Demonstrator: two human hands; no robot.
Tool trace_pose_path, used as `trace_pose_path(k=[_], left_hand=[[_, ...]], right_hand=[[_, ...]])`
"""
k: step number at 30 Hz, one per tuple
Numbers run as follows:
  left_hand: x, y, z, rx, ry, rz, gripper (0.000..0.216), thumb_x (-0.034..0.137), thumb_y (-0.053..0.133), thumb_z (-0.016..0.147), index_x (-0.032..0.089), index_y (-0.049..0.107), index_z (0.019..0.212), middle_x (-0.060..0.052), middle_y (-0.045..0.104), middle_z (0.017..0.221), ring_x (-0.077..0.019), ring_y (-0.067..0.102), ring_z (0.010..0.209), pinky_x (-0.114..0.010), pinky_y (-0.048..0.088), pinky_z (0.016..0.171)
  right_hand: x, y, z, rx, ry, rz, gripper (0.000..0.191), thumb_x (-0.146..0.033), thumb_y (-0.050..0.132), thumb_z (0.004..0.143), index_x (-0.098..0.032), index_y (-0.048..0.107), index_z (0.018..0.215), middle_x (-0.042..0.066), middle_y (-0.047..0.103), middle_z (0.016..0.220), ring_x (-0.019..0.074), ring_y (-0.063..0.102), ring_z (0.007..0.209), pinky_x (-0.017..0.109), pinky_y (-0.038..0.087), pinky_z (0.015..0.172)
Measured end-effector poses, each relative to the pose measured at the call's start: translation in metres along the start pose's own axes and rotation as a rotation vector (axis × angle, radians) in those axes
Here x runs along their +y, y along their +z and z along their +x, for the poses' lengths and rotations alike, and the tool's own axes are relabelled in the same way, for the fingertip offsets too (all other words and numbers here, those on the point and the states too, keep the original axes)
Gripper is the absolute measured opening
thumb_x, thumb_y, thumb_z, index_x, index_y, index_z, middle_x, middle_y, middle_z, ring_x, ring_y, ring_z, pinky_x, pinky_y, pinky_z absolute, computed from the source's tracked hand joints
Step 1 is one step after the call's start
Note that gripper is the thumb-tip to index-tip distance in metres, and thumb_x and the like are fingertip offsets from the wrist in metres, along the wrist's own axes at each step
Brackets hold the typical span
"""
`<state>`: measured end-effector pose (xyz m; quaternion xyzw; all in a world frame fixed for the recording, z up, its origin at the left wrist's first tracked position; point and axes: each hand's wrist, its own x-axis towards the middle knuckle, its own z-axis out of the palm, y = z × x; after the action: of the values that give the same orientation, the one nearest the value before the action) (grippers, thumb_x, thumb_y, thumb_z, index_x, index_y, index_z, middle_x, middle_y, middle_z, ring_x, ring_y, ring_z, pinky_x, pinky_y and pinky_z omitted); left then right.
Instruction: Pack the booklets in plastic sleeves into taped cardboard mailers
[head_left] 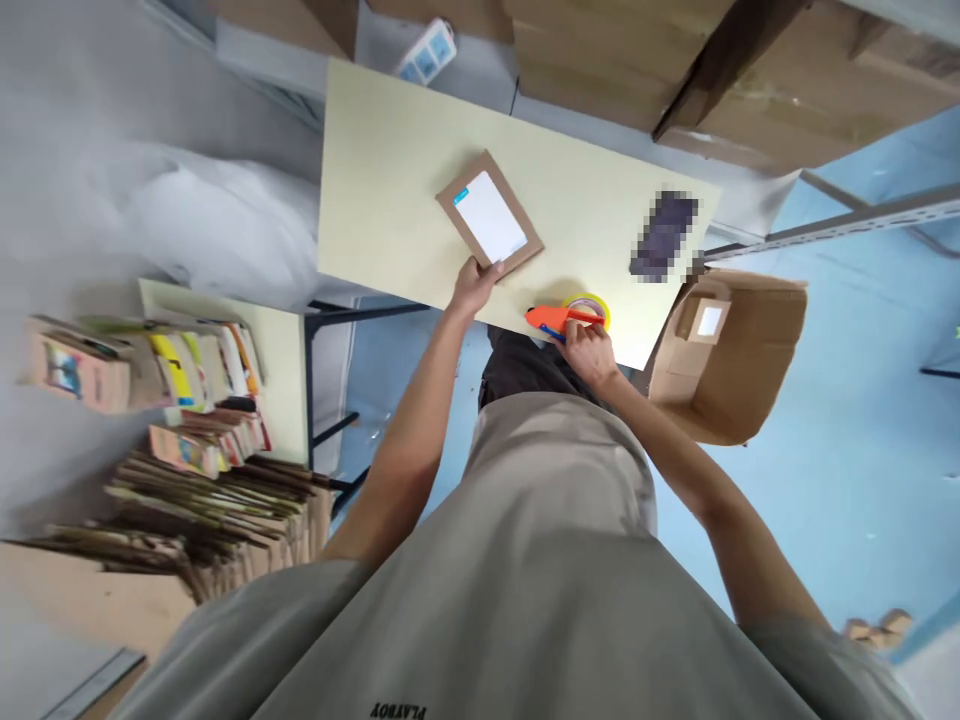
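Pinches the six o'clock corner of a flat cardboard package (489, 214) in the left hand (474, 290), with the thumb on top; cannot tell how the other fingers sit beneath; has the package over the pale table (382, 180), at twelve o'clock from that hand, with a white label (492, 222) facing up; curls the right hand (589, 350) tight around an orange tape dispenser (547, 317) at the table's near edge, with the nose toward ten o'clock and a yellow tape roll (604, 308) at twelve; shows, from the right hand, a pixelated dark object (664, 237) at one o'clock and an open carton (739, 400) at three; shows, from the left hand, books (178, 368) between eight and nine, with stacked brown cardboard (225, 500) between seven and eight.
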<state>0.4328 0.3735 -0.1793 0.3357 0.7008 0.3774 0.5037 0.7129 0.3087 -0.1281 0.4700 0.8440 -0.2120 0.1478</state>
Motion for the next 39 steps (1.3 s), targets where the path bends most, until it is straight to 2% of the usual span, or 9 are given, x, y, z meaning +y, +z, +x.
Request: trace_pose_path(k=[2, 4, 7, 10, 14, 20, 29, 35, 39], left_hand=[[0.012, -0.003, -0.004, -0.064, -0.02, 0.004, 0.056, 0.057, 0.091, 0.096, 0.02, 0.071, 0.134, -0.016, 0.08, 0.141, -0.0335, 0.073, 0.142, -0.051, 0.057, 0.126], [0.022, 0.001, -0.005, -0.058, -0.023, 0.024, 0.058, 0.055, 0.089, 0.098, 0.022, 0.068, 0.14, -0.016, 0.078, 0.148, -0.0315, 0.072, 0.145, -0.053, 0.055, 0.129], [0.028, 0.01, -0.004, 0.007, -0.03, 0.071, 0.061, 0.057, 0.09, 0.097, 0.02, 0.069, 0.14, -0.016, 0.079, 0.146, -0.0305, 0.076, 0.14, -0.053, 0.058, 0.127], [0.028, 0.008, -0.001, -0.005, -0.055, 0.119, 0.068, 0.062, 0.094, 0.091, 0.02, 0.07, 0.138, -0.016, 0.081, 0.143, -0.0314, 0.077, 0.139, -0.05, 0.06, 0.126], [0.026, 0.007, 0.0, -0.001, -0.1, 0.189, 0.067, 0.059, 0.095, 0.091, 0.019, 0.07, 0.138, -0.017, 0.08, 0.145, -0.0321, 0.075, 0.142, -0.047, 0.06, 0.126], [0.026, 0.031, -0.015, 0.05, -0.113, 0.151, 0.055, 0.044, 0.088, 0.101, 0.016, 0.066, 0.144, -0.018, 0.077, 0.149, -0.0295, 0.075, 0.141, -0.046, 0.06, 0.124], [0.035, 0.053, -0.03, 0.083, -0.155, 0.121, 0.039, 0.031, 0.086, 0.102, 0.013, 0.069, 0.133, -0.02, 0.08, 0.14, -0.0321, 0.077, 0.136, -0.049, 0.059, 0.125], [0.039, 0.05, -0.033, 0.081, -0.143, 0.134, 0.035, 0.031, 0.088, 0.099, 0.016, 0.07, 0.126, -0.019, 0.082, 0.135, -0.0312, 0.079, 0.132, -0.048, 0.061, 0.122], [0.044, 0.04, -0.032, -0.003, -0.142, 0.216, 0.039, 0.034, 0.092, 0.094, 0.018, 0.071, 0.123, -0.018, 0.082, 0.137, -0.0325, 0.078, 0.135, -0.048, 0.06, 0.123]], right_hand=[[-0.01, 0.0, 0.004, -0.022, -0.037, 0.002, 0.062, -0.048, 0.032, 0.123, 0.004, 0.058, 0.145, 0.03, 0.081, 0.115, 0.0373, 0.076, 0.107, 0.048, 0.05, 0.104], [-0.02, 0.0, 0.008, -0.032, -0.057, 0.007, 0.062, -0.045, 0.03, 0.124, 0.006, 0.056, 0.148, 0.03, 0.08, 0.116, 0.0373, 0.077, 0.108, 0.048, 0.05, 0.105], [-0.029, 0.001, 0.015, -0.032, -0.059, 0.015, 0.061, -0.041, 0.029, 0.124, 0.009, 0.054, 0.15, 0.033, 0.079, 0.12, 0.0384, 0.076, 0.111, 0.05, 0.049, 0.107], [-0.028, 0.0, 0.016, -0.028, -0.033, 0.017, 0.06, -0.04, 0.033, 0.123, 0.01, 0.053, 0.15, 0.036, 0.077, 0.125, 0.04, 0.075, 0.114, 0.051, 0.049, 0.108], [-0.017, -0.004, 0.003, -0.044, -0.032, 0.024, 0.061, -0.041, 0.036, 0.123, 0.01, 0.05, 0.153, 0.035, 0.078, 0.127, 0.0399, 0.076, 0.117, 0.049, 0.047, 0.109], [0.004, -0.013, -0.026, -0.1, -0.013, 0.015, 0.057, -0.042, 0.034, 0.123, 0.005, 0.054, 0.147, 0.032, 0.079, 0.123, 0.0382, 0.077, 0.114, 0.046, 0.044, 0.107], [0.02, -0.029, -0.048, -0.162, 0.015, -0.006, 0.058, -0.043, 0.037, 0.122, 0.006, 0.05, 0.15, 0.033, 0.08, 0.123, 0.0394, 0.079, 0.115, 0.045, 0.043, 0.106], [0.038, -0.025, -0.077, -0.216, 0.132, -0.003, 0.056, -0.043, 0.04, 0.121, 0.006, 0.054, 0.146, 0.033, 0.081, 0.116, 0.0395, 0.081, 0.108, 0.046, 0.047, 0.101], [0.062, -0.022, -0.079, -0.122, 0.189, -0.004, 0.052, -0.04, 0.041, 0.121, 0.004, 0.055, 0.146, 0.035, 0.08, 0.121, 0.0392, 0.079, 0.11, 0.049, 0.046, 0.105]])
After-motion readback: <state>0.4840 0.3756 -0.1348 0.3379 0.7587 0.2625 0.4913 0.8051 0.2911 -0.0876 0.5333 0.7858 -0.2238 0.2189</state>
